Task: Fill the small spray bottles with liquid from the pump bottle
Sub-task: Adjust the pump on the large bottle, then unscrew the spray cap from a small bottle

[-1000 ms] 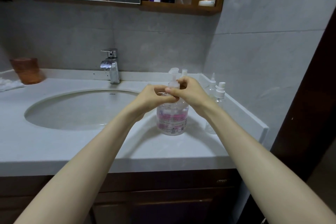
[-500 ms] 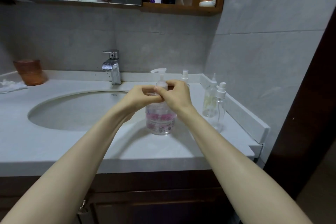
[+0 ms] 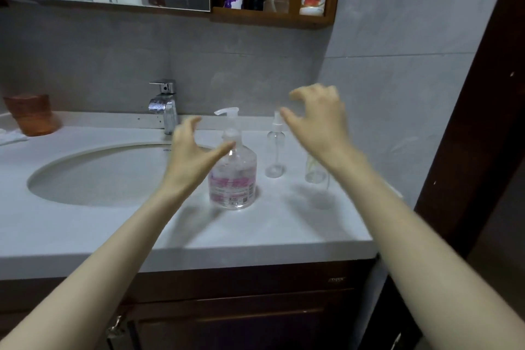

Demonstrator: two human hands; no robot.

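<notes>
Both hands, left hand (image 3: 191, 155) and right hand (image 3: 318, 119), empty, fingers spread.

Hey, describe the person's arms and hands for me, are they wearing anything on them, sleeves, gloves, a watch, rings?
Both forearms are bare as far as the frame shows: no sleeves or cuffs in view. The left hand and right hand have no gloves, and neither wrist shows a watch or bracelet. No rings are visible, though the fingers are motion-blurred, so a thin band could be missed.

The pale bench (image 3: 255, 236) carried an upright pump bottle (image 3: 232, 176), two small clear spray bottles (image 3: 275, 150) (image 3: 314, 170) just right of it, and an orange cup (image 3: 31, 114) far left.
</notes>
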